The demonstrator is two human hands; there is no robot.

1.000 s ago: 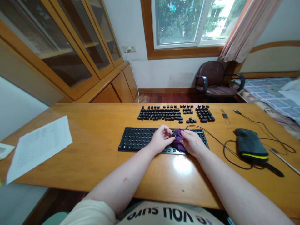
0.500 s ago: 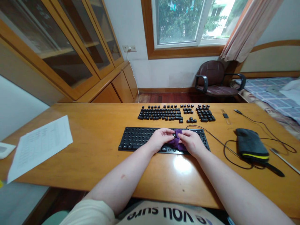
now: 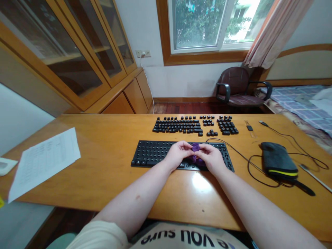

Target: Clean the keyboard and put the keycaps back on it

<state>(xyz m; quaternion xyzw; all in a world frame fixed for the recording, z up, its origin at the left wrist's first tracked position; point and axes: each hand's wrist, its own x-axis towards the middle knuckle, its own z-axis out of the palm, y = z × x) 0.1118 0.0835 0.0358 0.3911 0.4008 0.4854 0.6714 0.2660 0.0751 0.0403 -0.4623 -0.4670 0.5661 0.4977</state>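
Both hands' fingers (image 3: pixel 187 146): cloth (image 3: pixel 195 148) (kbd (image 3: pixel 150 152) edge).

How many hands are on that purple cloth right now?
2: the left hand pinches the purple cloth from its left, the right hand from its right, over the keyboard base. No other hands show.

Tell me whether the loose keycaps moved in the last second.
No. The loose keycaps stay put against the far edge of the desk, beyond the keyboard base.
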